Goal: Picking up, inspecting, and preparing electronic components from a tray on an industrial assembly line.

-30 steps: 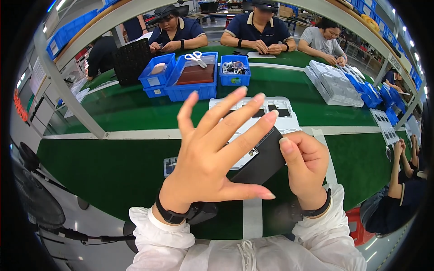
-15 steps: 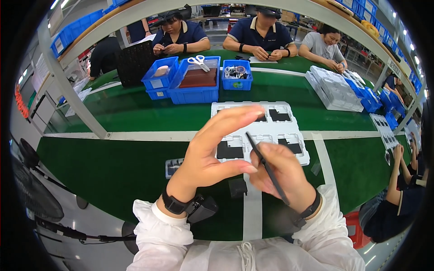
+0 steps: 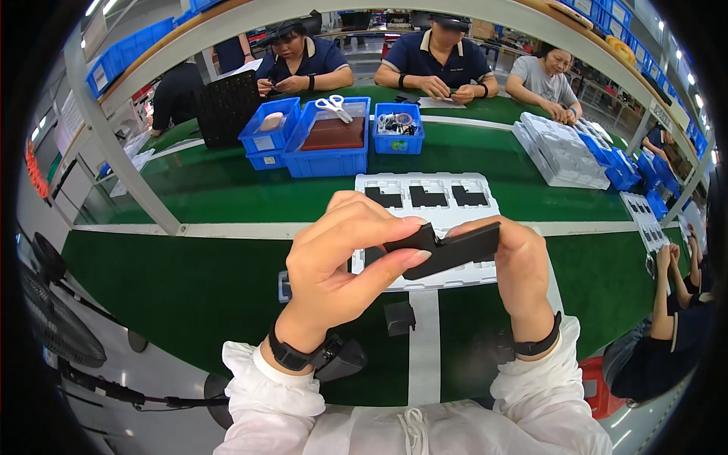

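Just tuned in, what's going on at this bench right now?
A person holds a flat black part edge-on in both hands: left hand pinching one end, right hand the other. Below it on the green table sits a white tray with three similar black parts. Blue bins stand farther back.

Bright, even light falls from ceiling strip lamps (image 3: 686, 72) at upper right, leaving only soft shadows on the green table (image 3: 189, 280). The picture is sharp in the middle; straight edges bow outward, and the corners go black.
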`<state>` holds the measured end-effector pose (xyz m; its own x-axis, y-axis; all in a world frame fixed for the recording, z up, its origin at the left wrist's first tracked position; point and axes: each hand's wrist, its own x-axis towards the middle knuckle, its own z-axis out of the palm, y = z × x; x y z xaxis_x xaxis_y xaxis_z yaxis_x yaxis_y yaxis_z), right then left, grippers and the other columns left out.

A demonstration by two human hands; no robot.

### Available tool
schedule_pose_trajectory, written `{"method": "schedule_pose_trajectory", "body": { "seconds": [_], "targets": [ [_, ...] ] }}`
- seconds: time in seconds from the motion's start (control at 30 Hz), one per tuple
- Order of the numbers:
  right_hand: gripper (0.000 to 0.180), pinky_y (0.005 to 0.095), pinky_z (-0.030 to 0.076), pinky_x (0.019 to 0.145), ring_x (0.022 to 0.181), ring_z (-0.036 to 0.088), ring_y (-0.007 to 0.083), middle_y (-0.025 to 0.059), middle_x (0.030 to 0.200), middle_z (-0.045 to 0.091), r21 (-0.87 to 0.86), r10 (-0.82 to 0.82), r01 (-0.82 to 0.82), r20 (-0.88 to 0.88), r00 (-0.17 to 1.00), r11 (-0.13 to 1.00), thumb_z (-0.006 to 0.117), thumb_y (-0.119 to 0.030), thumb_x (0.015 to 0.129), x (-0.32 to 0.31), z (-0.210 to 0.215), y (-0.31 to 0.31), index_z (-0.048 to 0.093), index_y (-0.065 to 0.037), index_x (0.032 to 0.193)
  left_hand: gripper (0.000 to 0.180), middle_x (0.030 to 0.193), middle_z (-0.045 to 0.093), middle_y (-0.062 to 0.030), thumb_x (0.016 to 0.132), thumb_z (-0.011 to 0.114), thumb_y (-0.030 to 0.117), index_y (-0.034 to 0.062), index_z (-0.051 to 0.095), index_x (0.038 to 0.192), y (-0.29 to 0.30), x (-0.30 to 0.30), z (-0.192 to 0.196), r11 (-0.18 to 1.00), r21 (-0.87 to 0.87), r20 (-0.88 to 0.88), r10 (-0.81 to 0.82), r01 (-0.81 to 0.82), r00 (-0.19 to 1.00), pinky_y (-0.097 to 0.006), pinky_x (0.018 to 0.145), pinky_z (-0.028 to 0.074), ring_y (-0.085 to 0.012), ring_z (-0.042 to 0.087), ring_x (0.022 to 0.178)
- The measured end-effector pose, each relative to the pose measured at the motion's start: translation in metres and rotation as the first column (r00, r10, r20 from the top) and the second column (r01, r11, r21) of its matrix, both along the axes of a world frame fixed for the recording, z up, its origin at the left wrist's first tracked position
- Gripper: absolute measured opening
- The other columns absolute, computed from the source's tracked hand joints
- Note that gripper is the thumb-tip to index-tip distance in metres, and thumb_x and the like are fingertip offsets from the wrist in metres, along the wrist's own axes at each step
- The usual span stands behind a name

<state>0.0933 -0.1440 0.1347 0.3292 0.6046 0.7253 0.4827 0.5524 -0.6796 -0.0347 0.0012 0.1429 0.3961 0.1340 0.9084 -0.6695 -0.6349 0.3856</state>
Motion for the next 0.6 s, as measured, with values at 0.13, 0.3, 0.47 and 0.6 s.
{"method": "schedule_pose_trajectory", "body": {
  "seconds": [0.13, 0.3, 0.47, 0.6],
  "targets": [
    [0.011, 0.0214, 0.036, 0.045, 0.047, 0.049, 0.0099, 0.0062, 0.054, 0.053, -0.088, -0.167, 0.182, 0.153, 0.974, 0.979, 0.061, -0.008, 0.075, -0.008, 0.010, -0.010, 0.057, 0.002, 0.075, 0.030, 0.074, 0.060, -0.0089, 0.059, 0.070, -0.004, -0.0024, 0.060, 0.087, -0.002, -0.004, 0.003, 0.999, 0.028, -0.052, 0.042, -0.040, 0.998, -0.028, 0.060, 0.035, -0.0175, 0.048, 0.065],
    [0.013, 0.0214, 0.038, 0.046, 0.047, 0.050, 0.0107, 0.0067, 0.056, 0.054, -0.112, -0.130, 0.146, 0.142, 0.981, 0.983, 0.059, -0.010, 0.076, -0.008, 0.010, -0.012, 0.057, 0.002, 0.075, 0.030, 0.073, 0.059, -0.0091, 0.059, 0.069, -0.004, -0.0021, 0.061, 0.088, -0.005, -0.013, 0.013, 0.990, 0.122, -0.159, 0.093, -0.074, 0.983, -0.028, 0.060, 0.035, -0.0182, 0.049, 0.066],
    [0.012, 0.0212, 0.039, 0.047, 0.049, 0.053, 0.0104, 0.0064, 0.057, 0.056, -0.125, -0.126, 0.148, 0.169, 0.978, 0.981, 0.059, -0.009, 0.077, -0.009, 0.011, -0.014, 0.056, 0.003, 0.074, 0.034, 0.082, 0.058, -0.0102, 0.061, 0.066, 0.001, -0.0005, 0.061, 0.095, -0.005, -0.014, 0.019, 0.965, 0.246, -0.255, 0.157, -0.093, 0.954, -0.032, 0.072, 0.038, -0.0243, 0.053, 0.078],
    [0.012, 0.0195, 0.039, 0.048, 0.054, 0.053, 0.0069, 0.0049, 0.060, 0.058, -0.085, -0.104, 0.105, 0.018, 0.994, 0.991, 0.057, -0.007, 0.078, -0.015, 0.008, -0.008, 0.055, 0.004, 0.075, 0.036, 0.098, 0.054, -0.0120, 0.059, 0.068, 0.006, 0.0027, 0.062, 0.094, -0.007, -0.012, 0.019, 0.889, 0.343, -0.106, 0.356, -0.302, 0.928, -0.038, 0.083, 0.038, -0.0291, 0.050, 0.095]
  ]
}}
